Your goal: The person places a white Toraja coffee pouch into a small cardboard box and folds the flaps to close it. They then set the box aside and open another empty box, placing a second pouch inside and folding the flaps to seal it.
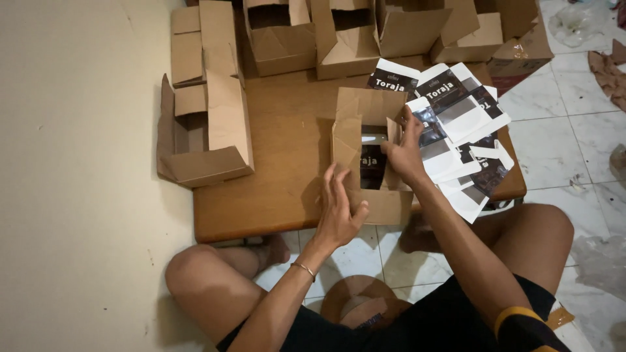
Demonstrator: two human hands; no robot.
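An open brown cardboard box (355,140) stands on a low wooden table (280,150), with a black-and-white printed package (372,166) inside it. My left hand (339,212) rests with fingers spread against the box's near left wall. At the box's right flap is my right hand (404,153), its fingers on the flap's edge; whether it grips the flap is unclear. A fanned stack of flat black-and-white printed sleeves (460,124) lies just right of the box, partly over the table's edge.
Several open cardboard boxes (345,32) line the table's far edge, and a larger one (205,111) lies at the left. A beige wall runs along the left. White floor tiles with plastic and cardboard scraps (606,72) lie at the right. My bent knees (195,274) sit under the table's near edge.
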